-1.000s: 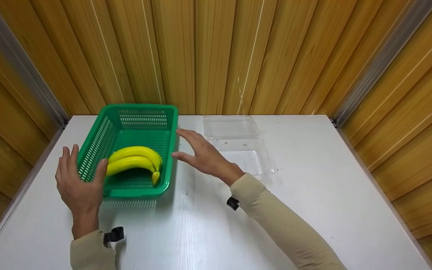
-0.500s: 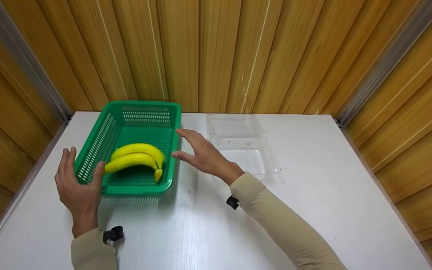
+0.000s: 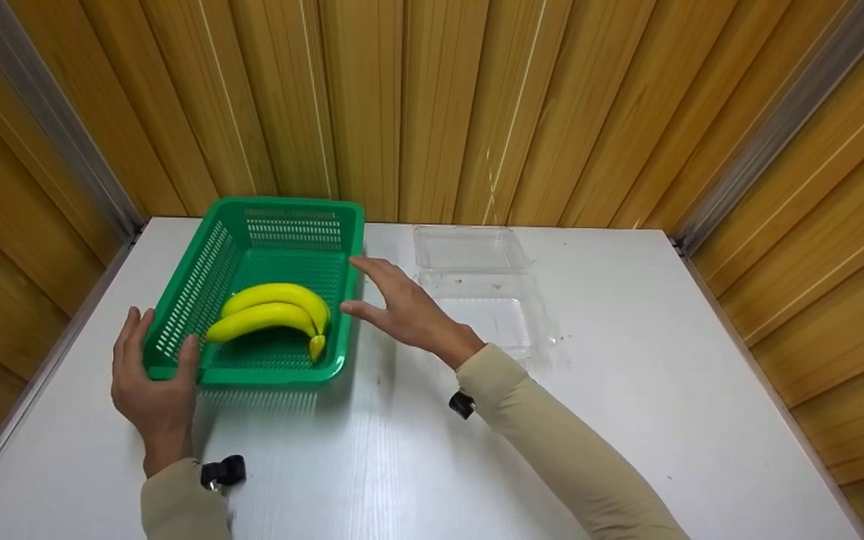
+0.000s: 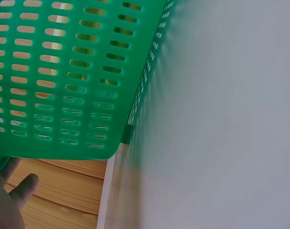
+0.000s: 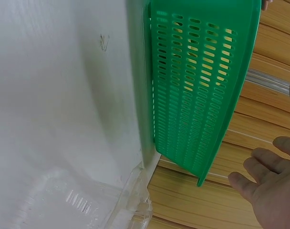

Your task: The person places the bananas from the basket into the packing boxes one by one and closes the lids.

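A green plastic basket (image 3: 271,377) with slotted walls stands at the far left of the white table. Inside it, toward the near end, lies a pair of yellow bananas (image 3: 271,319) joined at the stem. At the basket's near left corner is my left hand (image 3: 151,390), its fingers along the outside and its thumb by the near rim; whether it touches is unclear. My right hand (image 3: 409,311) is beside the right rim, fingers extended and spread. In the right wrist view, a gap separates the right fingers (image 5: 266,169) from the basket wall (image 5: 192,86).
To the right of the basket, a clear plastic clamshell box (image 3: 484,319) lies unfolded on the white table (image 3: 627,360). Wood-patterned panels (image 3: 432,105) close off the back and both sides. A black wrist camera (image 3: 224,471) sits by the left sleeve.
My left hand has slid slightly toward the basket's near corner, its thumb now lower. The right hand stays nearly in place. The head view has shifted a little.
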Action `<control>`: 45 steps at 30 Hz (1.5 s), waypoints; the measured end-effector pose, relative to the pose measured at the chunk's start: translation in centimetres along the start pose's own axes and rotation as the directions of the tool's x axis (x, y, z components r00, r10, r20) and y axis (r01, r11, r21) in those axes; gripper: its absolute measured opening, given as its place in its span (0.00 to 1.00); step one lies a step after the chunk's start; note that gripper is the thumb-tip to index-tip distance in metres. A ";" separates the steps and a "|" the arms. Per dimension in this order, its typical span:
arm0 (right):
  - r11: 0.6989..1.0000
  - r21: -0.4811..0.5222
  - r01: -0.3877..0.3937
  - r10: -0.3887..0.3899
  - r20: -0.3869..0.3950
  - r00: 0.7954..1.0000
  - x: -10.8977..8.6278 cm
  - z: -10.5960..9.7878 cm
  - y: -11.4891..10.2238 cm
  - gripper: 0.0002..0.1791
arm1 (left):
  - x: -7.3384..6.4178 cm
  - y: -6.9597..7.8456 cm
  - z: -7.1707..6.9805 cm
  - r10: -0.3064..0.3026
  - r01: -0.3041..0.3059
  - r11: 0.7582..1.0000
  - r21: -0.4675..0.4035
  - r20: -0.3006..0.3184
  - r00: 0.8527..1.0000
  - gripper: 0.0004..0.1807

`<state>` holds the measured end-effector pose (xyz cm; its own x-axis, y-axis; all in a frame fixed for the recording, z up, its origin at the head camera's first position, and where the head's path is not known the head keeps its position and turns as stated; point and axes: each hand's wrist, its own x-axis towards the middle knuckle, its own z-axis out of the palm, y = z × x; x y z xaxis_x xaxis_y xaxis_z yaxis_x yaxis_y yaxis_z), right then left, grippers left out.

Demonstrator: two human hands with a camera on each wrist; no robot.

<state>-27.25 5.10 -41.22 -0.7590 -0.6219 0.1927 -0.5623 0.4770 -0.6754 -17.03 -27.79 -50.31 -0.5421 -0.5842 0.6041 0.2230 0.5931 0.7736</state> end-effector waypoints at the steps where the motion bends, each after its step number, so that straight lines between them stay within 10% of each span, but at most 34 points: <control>1: 1.000 0.000 -0.002 0.002 0.003 1.000 0.0 0.1 0.0 0.45 | 0.0 0.0 -0.1 -0.002 0.002 1.000 0.001 0.005 1.000 0.32; 10: 0.999 0.015 -0.048 0.048 0.024 0.999 0.2 0.4 -0.2 0.45 | -0.1 -0.5 -0.7 -0.045 0.051 0.996 -0.079 0.072 0.996 0.29; 20: 1.000 0.011 -0.018 0.018 0.038 0.999 0.8 0.9 -0.4 0.44 | -0.4 2.5 -1.7 -0.049 0.057 0.987 -0.150 0.062 0.997 0.22; 45: 1.000 -0.010 0.024 -0.023 0.106 0.994 3.3 2.7 -1.7 0.43 | -0.6 2.1 -1.7 -0.051 0.064 0.975 -0.211 0.066 0.997 0.21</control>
<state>-27.87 0.51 -41.35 -0.7066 -0.6952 0.1318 -0.5839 0.4677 -0.6635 -14.87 -27.15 -48.71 -0.6053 -0.5754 0.5500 0.3540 0.4243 0.8335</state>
